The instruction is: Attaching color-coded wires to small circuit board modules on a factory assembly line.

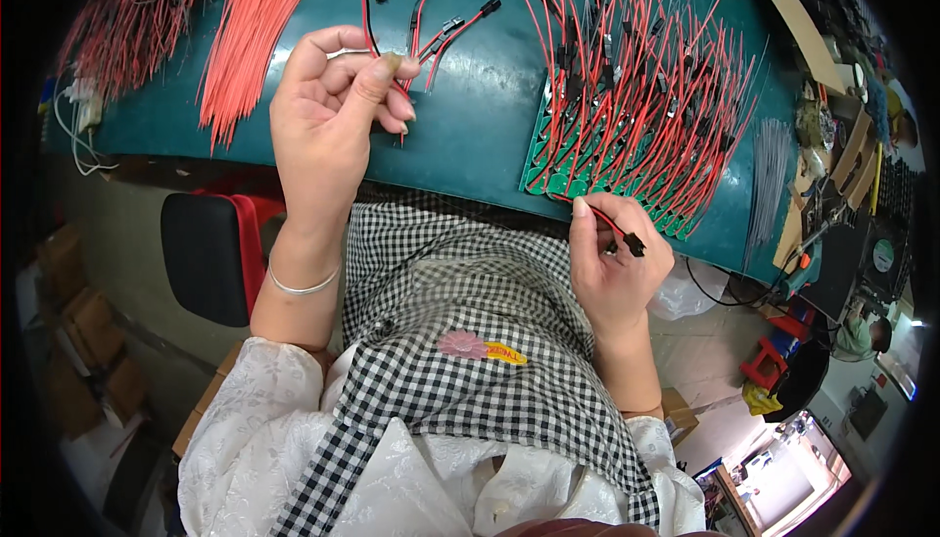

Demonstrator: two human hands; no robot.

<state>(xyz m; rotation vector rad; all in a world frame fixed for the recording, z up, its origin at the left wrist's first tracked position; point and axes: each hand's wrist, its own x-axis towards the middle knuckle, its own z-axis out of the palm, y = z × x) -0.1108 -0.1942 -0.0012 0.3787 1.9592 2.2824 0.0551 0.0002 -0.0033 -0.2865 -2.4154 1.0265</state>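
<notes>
Head view, and at eleven o'clock the left hand (338, 96) has thumb and fingers closed on a red-and-black lead (368, 28). Over at three, the right hand (622, 263) pinches another lead (613, 224), black plug (634, 244) hanging free, beside wired green boards (537, 160) at two. Light pinch, wires untwisted, that's best! Whether the right lead's far end touches a board, hard to say.

Red wire bundle (247, 43) partly beyond view
</notes>
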